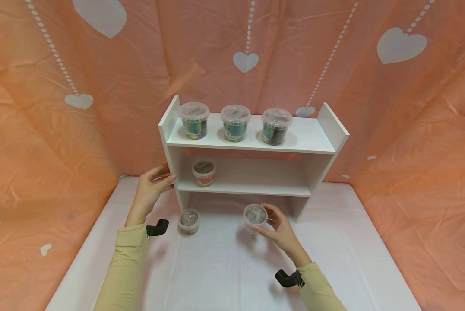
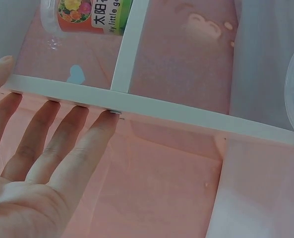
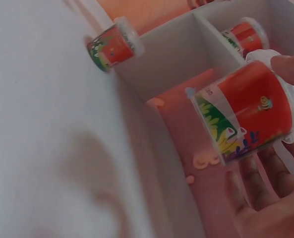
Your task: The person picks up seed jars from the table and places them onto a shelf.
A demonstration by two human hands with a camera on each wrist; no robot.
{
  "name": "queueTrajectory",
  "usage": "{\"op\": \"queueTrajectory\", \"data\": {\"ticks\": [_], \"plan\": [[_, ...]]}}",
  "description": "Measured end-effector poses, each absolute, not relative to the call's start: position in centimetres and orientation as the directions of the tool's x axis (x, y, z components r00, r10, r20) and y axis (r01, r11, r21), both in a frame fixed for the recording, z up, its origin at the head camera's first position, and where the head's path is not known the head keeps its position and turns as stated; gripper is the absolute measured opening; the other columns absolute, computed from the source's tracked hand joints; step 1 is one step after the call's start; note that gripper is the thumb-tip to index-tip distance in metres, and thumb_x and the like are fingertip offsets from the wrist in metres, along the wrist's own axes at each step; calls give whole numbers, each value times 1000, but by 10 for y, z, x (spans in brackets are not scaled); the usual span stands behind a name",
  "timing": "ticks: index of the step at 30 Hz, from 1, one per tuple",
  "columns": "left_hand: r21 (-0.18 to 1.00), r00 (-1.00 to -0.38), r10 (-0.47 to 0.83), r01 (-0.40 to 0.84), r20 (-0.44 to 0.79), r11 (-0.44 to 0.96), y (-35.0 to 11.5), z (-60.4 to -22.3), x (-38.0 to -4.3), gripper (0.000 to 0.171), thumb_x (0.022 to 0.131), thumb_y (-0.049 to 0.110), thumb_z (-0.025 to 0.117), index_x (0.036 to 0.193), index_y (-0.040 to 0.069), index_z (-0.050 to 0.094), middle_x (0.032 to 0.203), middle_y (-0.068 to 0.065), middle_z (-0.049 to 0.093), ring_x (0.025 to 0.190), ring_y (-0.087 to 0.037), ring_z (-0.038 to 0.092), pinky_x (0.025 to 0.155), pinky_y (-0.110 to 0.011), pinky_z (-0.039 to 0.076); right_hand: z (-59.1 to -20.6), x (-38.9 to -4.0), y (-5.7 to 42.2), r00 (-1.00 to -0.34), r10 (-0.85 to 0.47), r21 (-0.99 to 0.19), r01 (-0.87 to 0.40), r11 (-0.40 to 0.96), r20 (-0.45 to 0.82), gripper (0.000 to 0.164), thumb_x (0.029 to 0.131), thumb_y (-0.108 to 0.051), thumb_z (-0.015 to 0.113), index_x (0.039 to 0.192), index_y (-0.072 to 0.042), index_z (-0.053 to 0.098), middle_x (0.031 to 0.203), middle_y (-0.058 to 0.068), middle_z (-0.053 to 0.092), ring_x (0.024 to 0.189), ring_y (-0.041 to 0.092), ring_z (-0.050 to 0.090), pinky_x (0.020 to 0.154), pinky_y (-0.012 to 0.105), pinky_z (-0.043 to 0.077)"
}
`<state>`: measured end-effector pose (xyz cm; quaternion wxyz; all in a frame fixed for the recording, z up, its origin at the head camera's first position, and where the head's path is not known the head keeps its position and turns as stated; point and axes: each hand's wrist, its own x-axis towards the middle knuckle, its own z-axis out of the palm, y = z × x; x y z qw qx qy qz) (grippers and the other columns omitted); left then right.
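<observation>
In the head view, my right hand (image 1: 279, 229) holds a small clear-lidded plastic tub (image 1: 255, 216) above the tabletop, in front of the shelf's bottom bay. The right wrist view shows that tub's red label (image 3: 253, 106) with a bee, tilted, with fingers and thumb about it. My left hand (image 1: 148, 188) is at the left side panel of a white shelf unit (image 1: 248, 192). In the left wrist view its fingers (image 2: 70, 158) lie fairly straight, tips touching the panel's outer side. A second tub (image 1: 189, 221) stands on the table by the shelf's left foot.
On the top shelf stand three larger lidded tubs, a left one (image 1: 194, 121), a middle one (image 1: 235, 123) and a right one (image 1: 276, 126). A small red-labelled tub (image 1: 204, 172) sits at the left of the middle shelf. Orange heart-patterned cloth (image 1: 216, 26) hangs behind and beside the white table (image 1: 209, 276).
</observation>
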<state>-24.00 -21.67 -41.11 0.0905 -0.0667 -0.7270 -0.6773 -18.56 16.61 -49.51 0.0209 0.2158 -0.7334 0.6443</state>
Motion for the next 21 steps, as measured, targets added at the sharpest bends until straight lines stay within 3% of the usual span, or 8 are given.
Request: {"op": "queueTrajectory", "data": {"ticks": [4, 12, 21], "plan": [[970, -972, -26, 230, 233, 73, -218, -414, -242, 55, 89, 14, 71, 136, -4, 50, 117, -8, 58, 98, -10, 62, 79, -36, 56, -473, -180, 162, -904, -318, -936, -335, 106, 287, 64, 76, 10, 75, 133, 8, 45, 125, 24, 52, 114, 17, 52, 97, 42, 44], [971, -973, -23, 229, 232, 71, -218, -413, -241, 55, 89, 14, 71, 136, -4, 50, 119, -11, 58, 98, -10, 62, 79, -36, 56, -453, -182, 157, -878, -348, -922, -378, 87, 328, 63, 77, 10, 74, 133, 7, 45, 125, 22, 53, 113, 15, 51, 94, 31, 45], [970, -973, -28, 225, 228, 87, -217, -412, -240, 54, 89, 14, 70, 136, -4, 50, 119, -12, 57, 99, -10, 62, 81, -39, 55, -431, -186, 153, -857, -353, -909, -415, 44, 375, 65, 75, 16, 73, 132, 10, 44, 125, 25, 51, 112, 14, 52, 94, 30, 45]]}}
